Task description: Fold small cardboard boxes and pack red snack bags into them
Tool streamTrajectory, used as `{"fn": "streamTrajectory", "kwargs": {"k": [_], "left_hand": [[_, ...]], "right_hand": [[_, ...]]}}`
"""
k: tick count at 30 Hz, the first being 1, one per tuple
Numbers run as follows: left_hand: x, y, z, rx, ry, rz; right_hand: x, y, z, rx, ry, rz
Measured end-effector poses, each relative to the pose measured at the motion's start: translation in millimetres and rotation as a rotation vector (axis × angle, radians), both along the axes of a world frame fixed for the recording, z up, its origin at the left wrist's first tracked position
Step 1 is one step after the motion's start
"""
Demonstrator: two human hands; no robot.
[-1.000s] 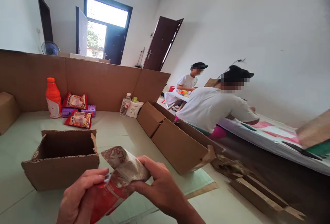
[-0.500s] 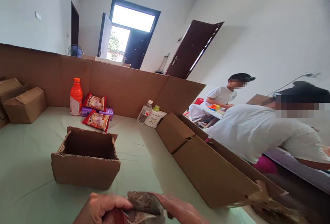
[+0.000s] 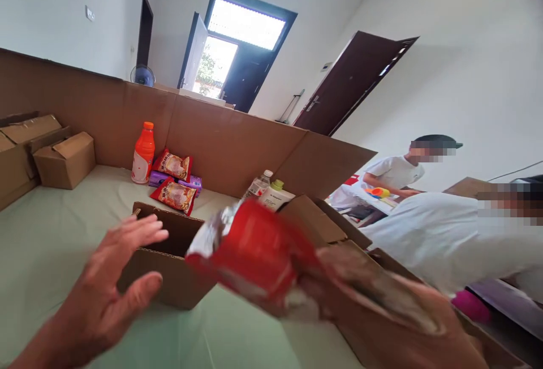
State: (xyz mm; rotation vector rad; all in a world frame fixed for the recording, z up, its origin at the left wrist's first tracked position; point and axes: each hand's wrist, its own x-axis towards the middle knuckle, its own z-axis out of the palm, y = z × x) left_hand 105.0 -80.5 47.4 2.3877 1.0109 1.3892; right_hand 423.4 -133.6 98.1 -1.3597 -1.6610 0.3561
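Two bare hands show above the bench. The right hand's fingers are closed round a red packet with a silvery end, blurred; seen from the open box, it is at 3 o'clock, hiding that box's right end. A pale strip shows in the same hand, too smeared to name. The left hand, at 8 o'clock, has its fingers spread wide with the thumb set apart; whether it touches the box I cannot tell.

Beyond the box at 12 o'clock, one snack bag lies on a purple pack, a second bag across its front. An orange bottle stands just beside them at 11, a small box at 10. A clear bottle and a white bottle are at 1 o'clock, near a long box at 2. A cardboard wall runs behind. Farther off, towards 2 o'clock, are a person in a cap and, nearer, a white shirt.
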Motion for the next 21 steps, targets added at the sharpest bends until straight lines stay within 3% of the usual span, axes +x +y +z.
{"fn": "streamTrajectory", "kwargs": {"k": [2, 4, 6, 10, 15, 18, 21], "left_hand": [[-9.2, 17.4, -5.0, 0.076, 0.117, 0.114], [-9.9, 27.8, -17.0, 0.076, 0.230, 0.206], [-6.5, 30.3, -30.3, 0.076, 0.282, 0.291], [0.8, 23.3, -46.4, 0.123, 0.266, 0.384], [2.8, 20.0, -49.9, 0.159, 0.202, 0.345], [0.4, 20.8, -51.4, 0.165, 0.200, 0.322], [-2.8, 22.4, -54.0, 0.143, 0.192, 0.263]], "right_hand": [[-14.4, 23.2, 11.4, 0.211, -0.022, -0.054], [-35.9, 47.7, 18.5, 0.254, -0.211, 0.052], [-60.9, 70.2, 23.1, 0.167, -0.494, 0.159], [-107.7, 104.1, 24.0, -0.175, -0.929, 0.157], [-134.7, 131.3, -4.4, -0.399, -0.929, 0.206], [-132.9, 137.5, -30.4, -0.528, -0.944, 0.268], [-127.5, 136.5, -41.8, -0.608, -1.067, 0.245]]}}
